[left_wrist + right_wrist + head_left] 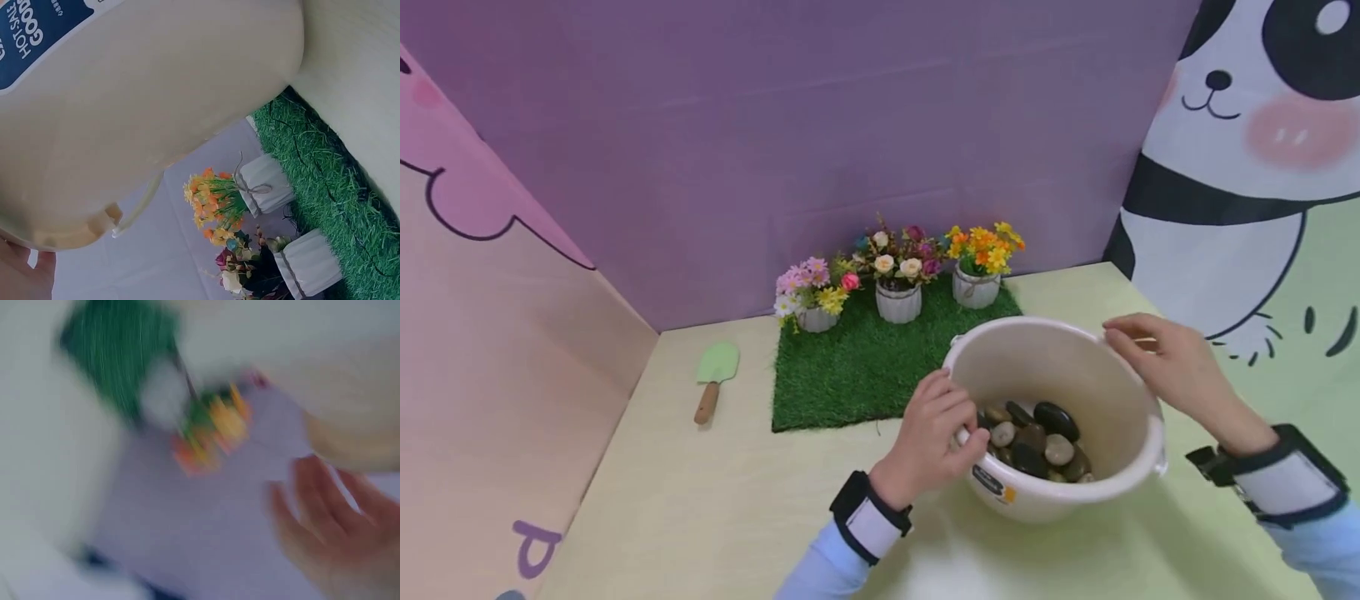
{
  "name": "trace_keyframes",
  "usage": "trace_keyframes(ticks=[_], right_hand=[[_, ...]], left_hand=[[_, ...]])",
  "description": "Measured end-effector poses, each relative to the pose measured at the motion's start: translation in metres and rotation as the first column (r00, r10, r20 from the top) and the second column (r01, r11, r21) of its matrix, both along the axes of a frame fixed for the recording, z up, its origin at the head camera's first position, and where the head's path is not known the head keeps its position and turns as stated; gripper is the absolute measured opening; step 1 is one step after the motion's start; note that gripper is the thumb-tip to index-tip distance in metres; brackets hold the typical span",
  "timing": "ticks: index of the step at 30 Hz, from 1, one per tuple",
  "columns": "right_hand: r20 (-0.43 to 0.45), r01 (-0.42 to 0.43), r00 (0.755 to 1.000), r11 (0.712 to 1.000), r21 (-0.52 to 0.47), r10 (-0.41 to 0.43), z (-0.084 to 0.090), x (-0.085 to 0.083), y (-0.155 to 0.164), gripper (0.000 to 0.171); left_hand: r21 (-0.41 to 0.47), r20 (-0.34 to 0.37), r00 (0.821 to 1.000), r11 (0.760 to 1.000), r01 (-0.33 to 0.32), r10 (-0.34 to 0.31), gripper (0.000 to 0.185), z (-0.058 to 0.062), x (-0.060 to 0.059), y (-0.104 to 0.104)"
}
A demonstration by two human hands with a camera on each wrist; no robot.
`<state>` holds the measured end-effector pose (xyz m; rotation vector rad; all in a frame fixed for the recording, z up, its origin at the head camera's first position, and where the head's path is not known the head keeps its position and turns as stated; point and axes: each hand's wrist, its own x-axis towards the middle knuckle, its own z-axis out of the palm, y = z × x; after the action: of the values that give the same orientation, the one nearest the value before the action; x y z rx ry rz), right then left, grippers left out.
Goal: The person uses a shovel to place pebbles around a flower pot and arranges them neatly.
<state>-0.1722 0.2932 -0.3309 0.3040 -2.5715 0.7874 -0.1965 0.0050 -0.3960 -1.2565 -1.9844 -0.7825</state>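
A cream bucket (1052, 342) stands on the table with its mouth tilted toward the camera, and several smooth stones (1030, 446) in black, brown and grey lie at its bottom. My left hand (932, 429) grips the bucket's rim at the left, fingers curled over the edge. Close by the far right rim is my right hand (1176, 362), its fingers loosely bent. In the blurred right wrist view, the fingers of that hand (337, 519) are spread beside the bucket wall (362, 400); whether the fingertips touch it I cannot tell.
Behind the bucket lies a green turf mat (850, 375) bearing three flower pots: pink and yellow flowers (808, 287), roses (898, 267), orange-yellow flowers (985, 250). A small green shovel (718, 367) with a wooden handle lies at left. A purple backdrop (820, 125) rises behind.
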Motion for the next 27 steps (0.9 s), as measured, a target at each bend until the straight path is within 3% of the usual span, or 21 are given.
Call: trace_keyframes(ticks=[1,3,5,7,12,17,22,27], right_hand=[[0.159,-0.036,0.986,0.997,-0.062,0.045,-0.002,-0.009,0.004,0.038],[0.384,-0.089,0.909,0.976,-0.198,0.160,-0.007,-0.024,0.009,0.051],[0.475,-0.123,0.840,0.945,-0.304,0.262,-0.010,-0.033,0.009,0.058],[0.502,-0.120,0.805,0.916,-0.384,0.316,-0.012,-0.036,0.006,0.059],[0.490,-0.128,0.777,0.862,-0.490,0.394,-0.021,-0.036,-0.007,0.056],[0.444,-0.150,0.774,0.811,-0.565,0.452,-0.029,-0.034,-0.027,0.055],[0.427,-0.153,0.778,0.799,-0.582,0.460,-0.025,-0.035,-0.058,0.055],[0.406,-0.164,0.780,0.783,-0.601,0.475,-0.025,-0.040,-0.096,0.056]], left_hand=[[0.000,-0.004,1.000,1.000,-0.007,0.007,0.036,0.000,0.000,0.000],[0.000,-0.010,1.000,1.000,-0.018,0.018,0.036,0.001,0.001,0.000],[-0.007,-0.015,0.999,1.000,-0.030,0.030,0.036,0.001,0.001,-0.002],[-0.013,-0.015,0.999,0.999,-0.037,0.037,0.036,0.000,0.003,-0.005],[-0.015,0.015,0.998,0.998,-0.054,0.054,0.036,-0.003,0.011,-0.017],[0.012,0.011,0.999,0.999,-0.042,0.041,0.034,-0.003,0.016,-0.039],[0.105,-0.057,0.998,0.994,-0.008,0.015,0.028,-0.002,0.014,-0.063],[0.242,-0.154,0.988,0.970,0.033,0.005,0.038,-0.006,0.012,-0.091]])
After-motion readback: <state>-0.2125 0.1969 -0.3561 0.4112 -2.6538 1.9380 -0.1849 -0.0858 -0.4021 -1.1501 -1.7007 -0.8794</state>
